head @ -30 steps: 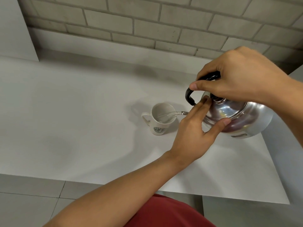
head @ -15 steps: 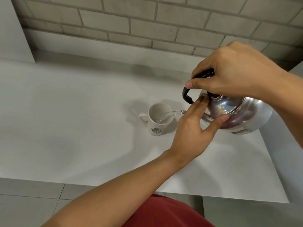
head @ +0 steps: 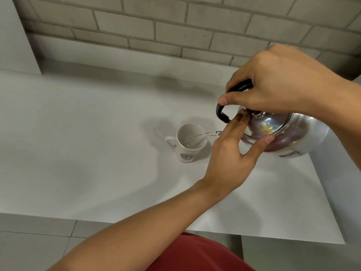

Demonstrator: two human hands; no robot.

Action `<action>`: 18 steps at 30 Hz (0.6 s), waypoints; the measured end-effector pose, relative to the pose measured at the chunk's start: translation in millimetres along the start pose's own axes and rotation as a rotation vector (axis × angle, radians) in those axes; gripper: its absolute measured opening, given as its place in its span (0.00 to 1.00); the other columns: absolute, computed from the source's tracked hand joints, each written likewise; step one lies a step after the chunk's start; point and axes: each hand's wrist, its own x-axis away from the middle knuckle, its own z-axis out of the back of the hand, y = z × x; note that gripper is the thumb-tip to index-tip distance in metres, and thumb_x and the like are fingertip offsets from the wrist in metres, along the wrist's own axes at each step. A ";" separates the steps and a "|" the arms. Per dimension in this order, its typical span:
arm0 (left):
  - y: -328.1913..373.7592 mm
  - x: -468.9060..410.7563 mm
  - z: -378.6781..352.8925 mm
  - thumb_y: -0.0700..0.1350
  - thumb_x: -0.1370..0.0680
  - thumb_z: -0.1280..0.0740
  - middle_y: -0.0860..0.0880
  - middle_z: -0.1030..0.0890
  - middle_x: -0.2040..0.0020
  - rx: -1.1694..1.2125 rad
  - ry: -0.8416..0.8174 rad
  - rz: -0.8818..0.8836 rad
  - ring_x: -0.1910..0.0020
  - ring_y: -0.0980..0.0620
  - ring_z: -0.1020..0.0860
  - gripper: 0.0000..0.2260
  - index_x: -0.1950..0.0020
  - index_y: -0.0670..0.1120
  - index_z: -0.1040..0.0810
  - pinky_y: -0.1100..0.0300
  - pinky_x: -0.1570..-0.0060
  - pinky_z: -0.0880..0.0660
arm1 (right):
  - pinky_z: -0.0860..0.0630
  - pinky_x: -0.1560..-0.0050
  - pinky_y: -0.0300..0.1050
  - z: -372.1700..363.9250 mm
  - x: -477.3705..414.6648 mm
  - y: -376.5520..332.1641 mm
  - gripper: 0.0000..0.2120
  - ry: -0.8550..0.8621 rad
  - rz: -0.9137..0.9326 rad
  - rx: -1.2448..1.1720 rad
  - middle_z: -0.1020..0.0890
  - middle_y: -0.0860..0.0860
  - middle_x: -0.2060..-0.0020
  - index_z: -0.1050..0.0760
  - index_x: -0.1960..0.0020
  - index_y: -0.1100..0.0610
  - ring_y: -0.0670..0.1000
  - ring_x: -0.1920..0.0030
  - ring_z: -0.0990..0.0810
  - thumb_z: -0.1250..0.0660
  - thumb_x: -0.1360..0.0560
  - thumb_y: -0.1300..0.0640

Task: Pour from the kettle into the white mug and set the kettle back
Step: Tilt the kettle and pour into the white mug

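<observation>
The right hand [head: 277, 83] is gripping the black handle of the tilted kettle [head: 289, 137]. The left hand [head: 232, 153], fingers spread, is pressing its lid. Water is falling into the white mug [head: 188, 147] on the counter [head: 88, 133]. The tilt should be kept gentle to avoid overfilling.

Grey brick wall [head: 175, 30] behind a white counter [head: 88, 133].

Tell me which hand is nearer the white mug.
Left. The left hand rests against the kettle lid just right of the white mug; the right hand grips the handle higher and farther right.
</observation>
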 end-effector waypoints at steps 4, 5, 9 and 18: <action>-0.7 0.5 -2.0 0.53 0.19 0.28 0.53 0.25 0.24 0.036 0.023 0.004 0.23 0.58 0.28 0.26 0.22 0.49 0.29 0.49 0.27 0.25 | 0.31 0.68 0.44 0.9 -1.3 -2.2 0.16 -0.001 -0.002 0.015 0.21 0.42 0.76 0.12 0.54 0.44 0.41 0.69 0.26 0.31 0.27 0.34; -1.0 0.8 -2.7 0.53 0.19 0.28 0.53 0.24 0.24 0.041 0.028 0.003 0.23 0.58 0.28 0.26 0.22 0.50 0.29 0.49 0.27 0.25 | 0.31 0.68 0.44 0.9 -1.6 -2.8 0.16 -0.005 -0.001 0.020 0.21 0.42 0.76 0.12 0.54 0.44 0.41 0.69 0.26 0.31 0.27 0.34; -1.9 1.8 -4.8 0.54 0.19 0.28 0.54 0.25 0.24 0.065 0.045 0.002 0.23 0.59 0.29 0.26 0.23 0.51 0.29 0.50 0.27 0.25 | 0.30 0.67 0.45 1.9 -1.5 -4.0 0.17 -0.013 0.007 0.036 0.21 0.42 0.76 0.12 0.54 0.44 0.42 0.68 0.26 0.32 0.27 0.34; -2.5 1.9 -6.6 0.54 0.19 0.28 0.56 0.25 0.25 0.089 0.053 0.005 0.24 0.59 0.28 0.26 0.23 0.51 0.28 0.49 0.28 0.24 | 0.32 0.69 0.43 2.2 -2.5 -6.3 0.17 -0.014 0.022 0.070 0.21 0.42 0.76 0.12 0.55 0.45 0.41 0.68 0.26 0.32 0.28 0.34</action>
